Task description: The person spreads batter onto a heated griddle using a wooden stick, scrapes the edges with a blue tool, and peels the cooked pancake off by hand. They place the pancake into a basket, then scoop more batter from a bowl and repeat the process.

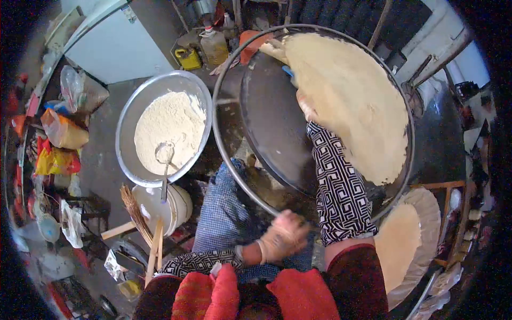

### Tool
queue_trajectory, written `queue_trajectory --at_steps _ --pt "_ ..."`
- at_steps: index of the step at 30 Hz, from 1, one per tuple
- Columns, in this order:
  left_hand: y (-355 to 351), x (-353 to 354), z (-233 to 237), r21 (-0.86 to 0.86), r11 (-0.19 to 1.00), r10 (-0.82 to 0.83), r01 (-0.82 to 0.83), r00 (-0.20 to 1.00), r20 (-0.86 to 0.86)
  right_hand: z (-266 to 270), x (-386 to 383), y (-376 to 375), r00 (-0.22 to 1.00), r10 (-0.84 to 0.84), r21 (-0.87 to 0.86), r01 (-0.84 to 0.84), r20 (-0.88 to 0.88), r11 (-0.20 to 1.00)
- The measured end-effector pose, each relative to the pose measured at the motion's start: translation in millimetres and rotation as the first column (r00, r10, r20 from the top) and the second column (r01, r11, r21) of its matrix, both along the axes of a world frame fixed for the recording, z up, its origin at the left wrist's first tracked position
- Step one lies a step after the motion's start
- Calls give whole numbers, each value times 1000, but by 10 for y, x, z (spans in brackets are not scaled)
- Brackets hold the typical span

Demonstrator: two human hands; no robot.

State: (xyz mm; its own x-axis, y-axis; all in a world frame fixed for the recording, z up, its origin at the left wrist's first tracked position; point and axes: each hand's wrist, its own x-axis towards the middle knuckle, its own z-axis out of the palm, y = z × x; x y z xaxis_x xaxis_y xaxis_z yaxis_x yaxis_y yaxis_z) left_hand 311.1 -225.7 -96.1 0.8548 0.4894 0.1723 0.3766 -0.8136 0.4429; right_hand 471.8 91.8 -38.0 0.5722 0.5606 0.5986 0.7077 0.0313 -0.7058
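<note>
A large, thin, pale flatbread [346, 101] covers the right part of a round dark griddle [274, 114], its left edge loose and uneven. My right hand [306, 105], reaching out in a black-and-white patterned sleeve cover, is at that edge; its fingers are mostly hidden by the sheet. Just beyond the hand, a small blue piece [288, 71] shows at the edge. My left hand [285, 236], in a thin pale glove and blurred, is near the griddle's front rim with fingers curled; I cannot tell what they hold.
Left of the griddle is a metal basin [124, 125] of pale batter or dough with a ladle [165, 160] in it. Below stand a white bucket [181, 205], a straw brush [135, 210] and wooden sticks. Finished flatbreads [397, 248] lie at lower right.
</note>
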Motion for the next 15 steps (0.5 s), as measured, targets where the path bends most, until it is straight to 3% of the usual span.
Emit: queue_trajectory --at_steps 1,3,4,6,8,12,15 --pt "-156 -16 -6 -21 1000 5 -5 1000 12 -9 16 -16 1000 7 -7 -7 7 1000" --pt "-380 -165 20 13 980 -190 197 924 331 -20 67 -38 1000 13 -30 -12 21 999" --pt "-359 -258 56 9 980 -189 198 923 334 -13 110 -66 1000 11 -47 -10 28 999" --pt "-261 -528 159 -167 969 -159 181 978 134 -35 212 -166 998 7 -93 -2 57 996" --pt "-78 -948 363 -133 989 -29 61 971 236 -27 260 -218 994 9 -176 10 107 984" --pt "158 -1421 364 -81 988 145 -132 971 188 -168 590 -513 958 37 -373 76 286 925" --pt "198 -1519 632 -50 985 173 -167 969 178 -65 1348 -1046 856 35 -557 303 515 774"
